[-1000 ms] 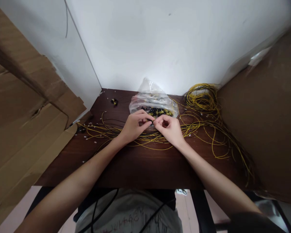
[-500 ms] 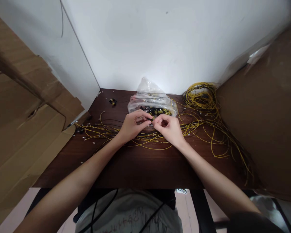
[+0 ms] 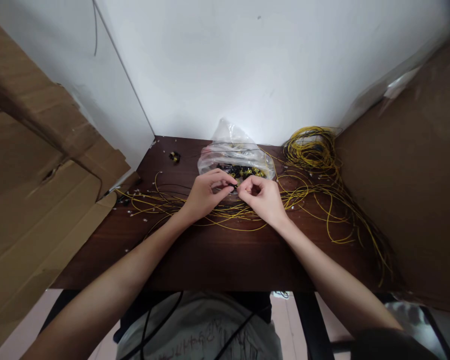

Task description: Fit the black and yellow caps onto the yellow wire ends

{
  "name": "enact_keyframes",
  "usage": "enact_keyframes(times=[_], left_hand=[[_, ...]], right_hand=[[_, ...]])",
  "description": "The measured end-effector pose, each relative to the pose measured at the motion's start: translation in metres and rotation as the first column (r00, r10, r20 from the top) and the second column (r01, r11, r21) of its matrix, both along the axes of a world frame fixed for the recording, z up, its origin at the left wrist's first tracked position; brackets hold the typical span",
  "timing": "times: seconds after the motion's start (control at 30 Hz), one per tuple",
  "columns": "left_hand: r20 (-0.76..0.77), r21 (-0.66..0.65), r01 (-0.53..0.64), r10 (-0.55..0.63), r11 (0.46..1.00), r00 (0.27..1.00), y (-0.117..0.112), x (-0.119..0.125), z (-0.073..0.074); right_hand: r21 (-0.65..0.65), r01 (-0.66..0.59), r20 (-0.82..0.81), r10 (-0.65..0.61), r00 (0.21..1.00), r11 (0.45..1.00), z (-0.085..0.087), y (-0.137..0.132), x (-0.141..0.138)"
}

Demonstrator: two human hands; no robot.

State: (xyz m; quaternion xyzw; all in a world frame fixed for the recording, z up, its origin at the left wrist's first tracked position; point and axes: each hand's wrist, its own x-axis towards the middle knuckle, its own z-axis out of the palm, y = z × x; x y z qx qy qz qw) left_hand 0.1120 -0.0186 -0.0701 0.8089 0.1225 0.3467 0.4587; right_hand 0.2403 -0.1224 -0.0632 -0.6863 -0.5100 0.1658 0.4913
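Note:
My left hand [image 3: 207, 194] and my right hand [image 3: 260, 197] meet over the middle of a dark wooden table [image 3: 217, 255], fingertips pinched together on a small dark part [image 3: 234, 187] that I cannot make out. Just behind the hands lies a clear plastic bag [image 3: 235, 157] holding several small black and yellow pieces. Thin yellow wires [image 3: 225, 215] run across the table under both hands.
A coil of yellow wire [image 3: 313, 147] lies at the back right, with loose strands [image 3: 341, 220] trailing toward the right edge. A small black piece [image 3: 174, 157] sits at the back left. Cardboard sheets stand on the left [image 3: 41, 190] and the right [image 3: 408, 190]. A white wall is behind.
Both hands stay pinched together in the same place; only the fingers shift slightly. The view has tilted a little.

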Motion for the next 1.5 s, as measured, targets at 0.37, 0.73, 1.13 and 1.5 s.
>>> enact_keyframes(times=[0.37,0.73,1.13,1.5], left_hand=[[-0.023,0.254,0.013,-0.008,0.967,1.0,-0.003,0.0,-0.002],[-0.056,0.236,-0.049,0.064,0.971,0.996,-0.001,-0.001,0.0],[-0.046,0.106,-0.03,0.035,0.994,0.998,0.0,-0.001,-0.002],[-0.032,0.295,-0.007,0.017,0.955,0.999,0.003,-0.004,0.001]], right_hand=[[-0.031,0.025,0.2,-0.019,0.98,0.999,0.002,-0.003,0.0],[0.081,-0.057,0.162,0.043,0.986,0.995,0.002,-0.002,0.004],[0.08,-0.092,-0.235,0.108,0.966,0.993,-0.004,0.003,0.007],[0.045,-0.099,-0.266,0.108,0.958,0.994,0.0,0.001,0.008]])
